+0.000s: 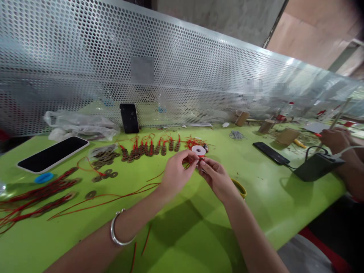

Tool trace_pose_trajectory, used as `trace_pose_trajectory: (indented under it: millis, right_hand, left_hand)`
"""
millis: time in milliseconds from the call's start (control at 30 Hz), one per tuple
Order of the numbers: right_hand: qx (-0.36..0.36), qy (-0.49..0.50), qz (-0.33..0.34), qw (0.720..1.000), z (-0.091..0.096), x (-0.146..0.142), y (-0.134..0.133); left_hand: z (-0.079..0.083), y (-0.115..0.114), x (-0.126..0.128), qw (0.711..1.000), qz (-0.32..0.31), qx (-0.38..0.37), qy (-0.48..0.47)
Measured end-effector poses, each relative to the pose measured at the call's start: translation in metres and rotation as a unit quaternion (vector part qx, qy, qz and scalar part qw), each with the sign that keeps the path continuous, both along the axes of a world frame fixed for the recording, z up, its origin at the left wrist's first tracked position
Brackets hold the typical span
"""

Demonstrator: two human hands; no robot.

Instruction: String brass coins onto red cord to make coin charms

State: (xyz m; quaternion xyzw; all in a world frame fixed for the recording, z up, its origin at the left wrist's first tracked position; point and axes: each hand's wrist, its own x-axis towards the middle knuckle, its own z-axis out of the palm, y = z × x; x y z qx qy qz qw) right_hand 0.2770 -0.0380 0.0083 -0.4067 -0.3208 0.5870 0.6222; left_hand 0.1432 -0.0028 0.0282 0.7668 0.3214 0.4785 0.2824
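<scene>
My left hand and my right hand meet over the green table, their thumbs and fingers pinched together. A small dark piece between the fingertips is mostly hidden. Thin red cords run across the table up to my left hand, which seems to pinch their end. Just behind my fingers stands a white spool with red thread. Beyond it lies a tangle of red cord bits. A yellow loop, like a scissors handle, shows partly behind my right wrist.
Tied strings of round coins line the table's back, with loose coins and long red-corded coin strands leftward. Phones, a power bank and a perforated metal screen surround them. Another person's hands are at right.
</scene>
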Motion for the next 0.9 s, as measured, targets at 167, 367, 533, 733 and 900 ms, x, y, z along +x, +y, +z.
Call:
trace_pose_trajectory:
  millis: [167,367,533,733,900]
  right_hand:
    - [-0.016,0.011,0.005,1.000,0.001,0.000,0.000]
    - [-0.044,0.083,-0.015,0.995,-0.005,-0.005,0.006]
    - [-0.035,0.087,-0.037,0.995,-0.011,-0.012,0.007]
    - [-0.031,0.069,-0.061,0.995,-0.012,-0.017,0.004]
    - [-0.035,0.043,-0.076,0.996,-0.008,-0.019,0.002]
  left_hand:
    - [-0.002,0.002,-0.003,0.991,0.040,0.113,0.056]
    - [-0.004,0.002,-0.010,0.895,0.074,0.349,0.269]
    - [-0.005,0.001,-0.011,0.855,0.068,0.359,0.368]
    - [-0.007,0.001,-0.009,0.836,0.090,0.378,0.387]
    - [-0.009,0.005,-0.008,0.831,0.098,0.384,0.390]
